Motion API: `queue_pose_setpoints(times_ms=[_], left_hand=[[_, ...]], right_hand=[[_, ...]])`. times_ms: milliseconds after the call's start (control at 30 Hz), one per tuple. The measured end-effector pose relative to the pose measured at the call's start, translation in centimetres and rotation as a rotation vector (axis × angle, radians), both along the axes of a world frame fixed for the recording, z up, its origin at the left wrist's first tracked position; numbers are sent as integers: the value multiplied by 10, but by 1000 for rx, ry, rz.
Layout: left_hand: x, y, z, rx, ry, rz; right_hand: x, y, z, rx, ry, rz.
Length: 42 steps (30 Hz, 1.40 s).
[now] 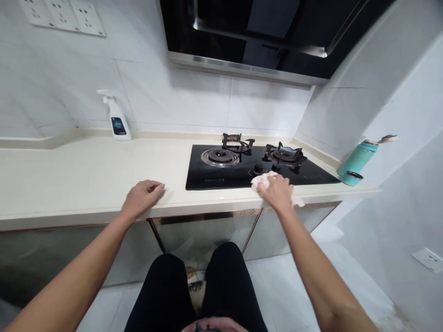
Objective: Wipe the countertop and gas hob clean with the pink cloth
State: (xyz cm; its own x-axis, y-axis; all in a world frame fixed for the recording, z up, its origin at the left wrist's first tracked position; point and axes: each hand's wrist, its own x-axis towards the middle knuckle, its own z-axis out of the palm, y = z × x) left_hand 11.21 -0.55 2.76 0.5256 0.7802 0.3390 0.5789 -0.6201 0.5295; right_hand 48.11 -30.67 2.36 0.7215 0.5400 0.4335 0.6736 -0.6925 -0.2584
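My right hand (278,190) is closed on a pale pink-white cloth (260,182) and presses it against the front edge of the black gas stove (238,177), just below the control knobs (258,169). Part of the cloth hangs out past the hand over the counter edge. Left of the stove, my left hand (142,197) rests on the cream countertop (86,175) near its front edge, loosely curled with nothing in it. On the stove's left burner (220,157) the ring lies bare. Its pan support (238,143) sits behind it, while the right burner (286,155) carries its own support.
A white spray bottle (118,121) stands by the back wall on the left. At the right end are a teal bottle (358,158) with a brush and a teal cup (352,178). A black range hood (263,37) hangs low overhead. Cabinet doors (211,233) lie under the counter.
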Motion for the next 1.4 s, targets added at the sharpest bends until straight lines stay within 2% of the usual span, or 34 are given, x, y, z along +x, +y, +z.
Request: queue_pose_setpoints(times_ms=[133, 300, 433, 533, 600, 633, 700, 767, 900, 1033, 1167, 1300, 1400], left_hand=[[-4, -3, 2, 42, 2, -15], [2, -13, 0, 157, 19, -74], [36, -37, -4, 352, -112, -251], [66, -60, -2, 384, -186, -390], [79, -72, -2, 410, -143, -424], [83, -76, -2, 437, -98, -426], [86, -80, -3, 502, -13, -417], [85, -79, -5, 545, 11, -410], [78, -63, -8, 528, -3, -457], [76, -45, -9, 484, -12, -489], [78, -41, -12, 497, -65, -475], [77, -40, -16, 485, -83, -470], [76, -38, -19, 462, -94, -457]], right_hand=[[-79, 57, -1, 14, -30, 160], [-150, 109, 2, 27, -14, 344], [-180, 128, 6, 49, 48, 540], [-170, 120, 10, 170, 228, 766], [-145, 99, 12, 307, 357, 869], [-127, 84, 11, 376, 401, 871], [-83, 44, 5, 459, 417, 758], [-32, -2, -4, 508, 430, 565], [70, -95, -22, 560, 380, 77], [156, -160, -25, 581, 280, -320], [233, -189, -18, 610, 213, -555], [293, -195, -18, 617, 238, -625], [321, -191, -23, 633, 285, -697]])
